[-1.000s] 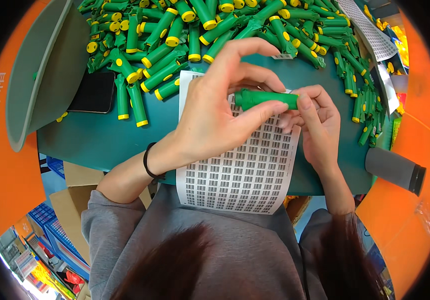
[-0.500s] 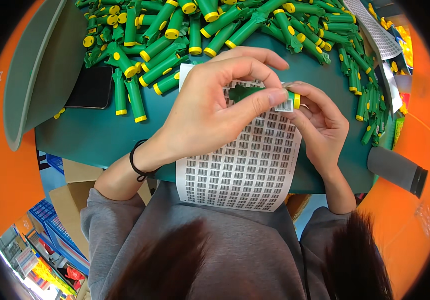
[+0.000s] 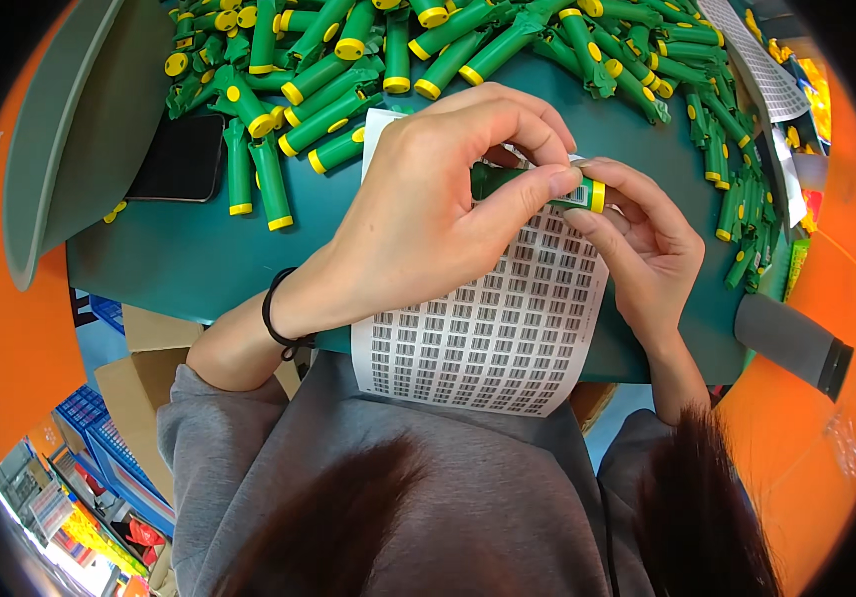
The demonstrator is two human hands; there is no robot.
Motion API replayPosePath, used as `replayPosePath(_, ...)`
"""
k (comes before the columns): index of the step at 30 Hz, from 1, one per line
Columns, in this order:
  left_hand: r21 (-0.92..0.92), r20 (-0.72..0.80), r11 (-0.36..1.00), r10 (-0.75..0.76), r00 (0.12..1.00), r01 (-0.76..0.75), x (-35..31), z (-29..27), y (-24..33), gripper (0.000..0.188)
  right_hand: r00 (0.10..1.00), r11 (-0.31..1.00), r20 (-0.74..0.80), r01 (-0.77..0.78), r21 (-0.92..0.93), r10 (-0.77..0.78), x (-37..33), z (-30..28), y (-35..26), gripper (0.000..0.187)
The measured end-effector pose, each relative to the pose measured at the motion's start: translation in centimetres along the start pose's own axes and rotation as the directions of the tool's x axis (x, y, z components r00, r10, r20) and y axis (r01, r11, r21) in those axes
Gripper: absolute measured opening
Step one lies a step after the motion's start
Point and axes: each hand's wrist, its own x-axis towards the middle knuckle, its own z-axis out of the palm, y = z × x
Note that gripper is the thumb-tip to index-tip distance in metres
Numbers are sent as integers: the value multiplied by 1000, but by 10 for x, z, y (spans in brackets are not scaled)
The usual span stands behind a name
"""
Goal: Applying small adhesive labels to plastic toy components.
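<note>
Over the sheet I hold a green tube [image 3: 486,182] with a yellow end cap [image 3: 598,197]. My left hand [image 3: 428,199] is closed, its thumb pressing a small white barcode label [image 3: 577,194] against the tube. At the capped end, my right hand [image 3: 652,234] pinches the tube between thumb and fingers. Much of the tube is hidden behind the left thumb and fingers. Below both hands lies a white sheet [image 3: 478,333] of many small barcode labels, its near edge bending over the table's front edge towards my lap.
A heap of similar green tubes [image 3: 333,129] covers the far side of the green table [image 3: 169,269]. At the left are a black phone [image 3: 181,159] and a large grey-green curved panel [image 3: 70,139]. A grey cylinder [image 3: 786,338] lies at the right; more label sheets [image 3: 761,60] are behind it.
The label, which stood out from the tube under my left thumb, now lies along its surface. Both hands and the tube have shifted slightly to the right in view.
</note>
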Motion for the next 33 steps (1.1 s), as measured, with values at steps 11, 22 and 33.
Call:
replayPosePath(11, 29, 1, 999, 18, 1000, -18, -1, 2, -2, 8, 1000, 1000, 3, 7, -17, -7, -1, 1, -1, 40)
replayPosePath(22, 39, -21, 999, -9, 1000, 10, -1, 5, -3, 10, 1000, 1000, 7, 5, 3, -5, -2, 0, 0, 40)
replayPosePath(33, -213, 303, 792, -503, 810, 572, 1, -2, 1, 28, 993, 991, -2, -116, 65, 116, 0, 3, -3, 38)
